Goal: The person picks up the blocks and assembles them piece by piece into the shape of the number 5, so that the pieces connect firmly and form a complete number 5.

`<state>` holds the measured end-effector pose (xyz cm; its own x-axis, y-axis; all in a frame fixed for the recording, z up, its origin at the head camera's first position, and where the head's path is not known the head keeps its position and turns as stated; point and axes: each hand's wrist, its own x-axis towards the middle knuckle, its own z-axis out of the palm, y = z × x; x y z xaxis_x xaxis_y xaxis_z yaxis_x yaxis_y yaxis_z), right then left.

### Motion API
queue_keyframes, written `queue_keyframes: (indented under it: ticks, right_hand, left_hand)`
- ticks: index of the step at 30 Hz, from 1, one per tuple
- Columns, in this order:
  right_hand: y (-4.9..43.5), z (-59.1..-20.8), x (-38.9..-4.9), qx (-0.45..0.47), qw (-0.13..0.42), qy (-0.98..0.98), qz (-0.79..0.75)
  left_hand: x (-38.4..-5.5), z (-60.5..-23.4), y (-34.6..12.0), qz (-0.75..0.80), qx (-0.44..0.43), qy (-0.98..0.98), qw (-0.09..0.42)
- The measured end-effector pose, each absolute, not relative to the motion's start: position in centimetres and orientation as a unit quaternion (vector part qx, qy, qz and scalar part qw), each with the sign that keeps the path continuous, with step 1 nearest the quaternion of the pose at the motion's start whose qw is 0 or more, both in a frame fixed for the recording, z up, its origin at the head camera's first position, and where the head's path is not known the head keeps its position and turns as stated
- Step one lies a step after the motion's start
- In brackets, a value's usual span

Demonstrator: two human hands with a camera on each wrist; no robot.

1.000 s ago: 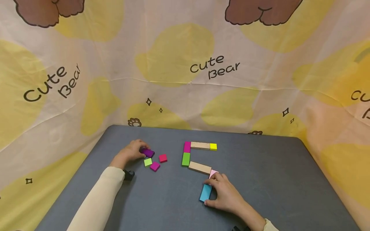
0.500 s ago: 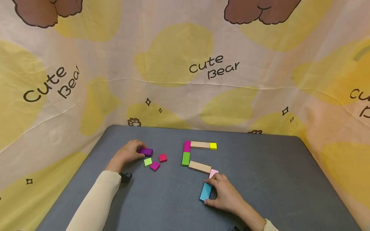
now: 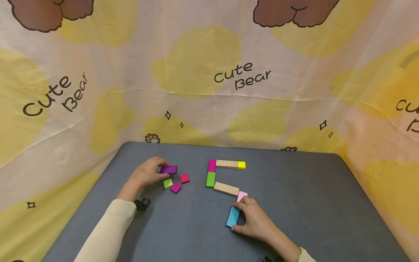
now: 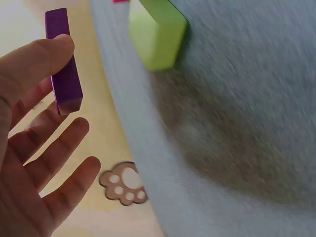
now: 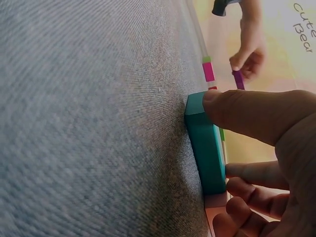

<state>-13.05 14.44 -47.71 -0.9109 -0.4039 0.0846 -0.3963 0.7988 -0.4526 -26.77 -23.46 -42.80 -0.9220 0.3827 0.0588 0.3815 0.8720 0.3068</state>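
Note:
My left hand pinches a purple block between thumb and fingers, raised above the table in the left wrist view. Close below it lie a lime-green block, a magenta block and a red block. With thumb and fingers at its two ends, my right hand grips a blue block lying on the table. The pink block sits at the blue block's far end, partly covered by my fingers in the head view.
A bent row runs from the pink block through a wooden block, a green block, another magenta block and a second wooden block to a yellow block. A printed cloth hangs behind the grey table.
My left hand has lifted the purple block and turned it level, shifting it slightly right over the last half second. My right hand stays at the blue block.

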Motion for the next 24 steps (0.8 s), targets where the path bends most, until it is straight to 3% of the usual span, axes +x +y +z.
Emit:
queue_keyframes:
  ticks: [24]
  right_hand:
    - [14.2, -47.8, -13.0, -0.204, 0.023, 0.950, -0.236]
  left_hand:
    - [-21.8, -43.0, -17.7, 0.149, 0.299, 0.941, -0.046]
